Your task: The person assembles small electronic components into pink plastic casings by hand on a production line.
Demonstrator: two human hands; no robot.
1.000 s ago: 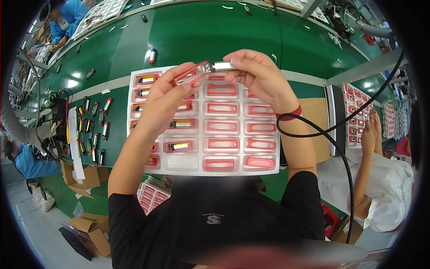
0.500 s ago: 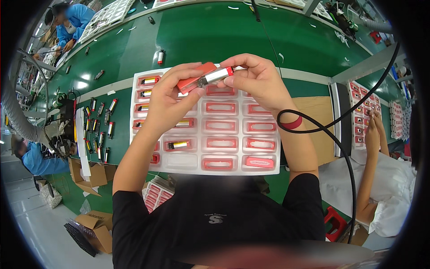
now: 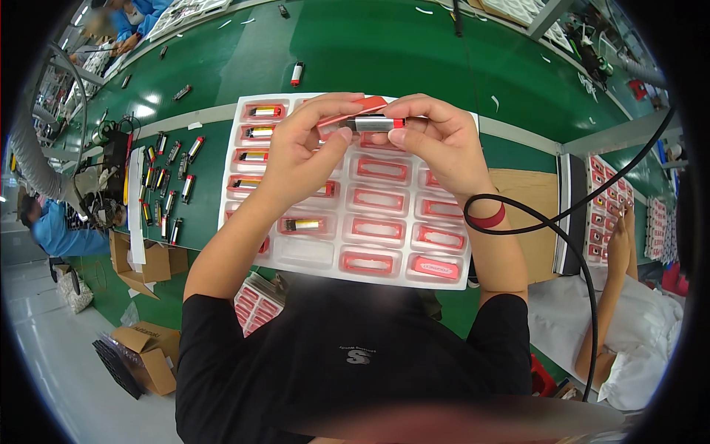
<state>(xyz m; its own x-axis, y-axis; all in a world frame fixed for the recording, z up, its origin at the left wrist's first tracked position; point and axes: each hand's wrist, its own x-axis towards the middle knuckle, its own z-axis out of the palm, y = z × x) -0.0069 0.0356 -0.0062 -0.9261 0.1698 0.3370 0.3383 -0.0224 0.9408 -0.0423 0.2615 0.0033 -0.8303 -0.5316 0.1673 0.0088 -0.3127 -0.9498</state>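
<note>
My left hand (image 3: 305, 152) is closed on a red plastic shell (image 3: 375, 103), its thumb at the near end of a cylindrical cell (image 3: 375, 123). That silvery cell with a red end is pinched between the thumb and fingers of my right hand (image 3: 449, 140). The cell lies alongside the shell, close to its open side; whether any of it sits inside cannot be seen. Both hands are above a white compartment tray (image 3: 347, 285). Red shells (image 3: 379, 169) fill many of its pockets, and several on the left hold yellow-and-silver cells (image 3: 303, 224).
Several loose cells (image 3: 188, 185) lie on the green table (image 3: 370, 52) to the left, and one cell (image 3: 297, 74) beyond the tray. A black cable (image 3: 551, 220) loops over my right wrist. Another person's hand (image 3: 621, 237) works at a tray on the right.
The cell has turned from slanted to nearly level and lies closer along the shell. The whole scene has shifted slightly in the view.
</note>
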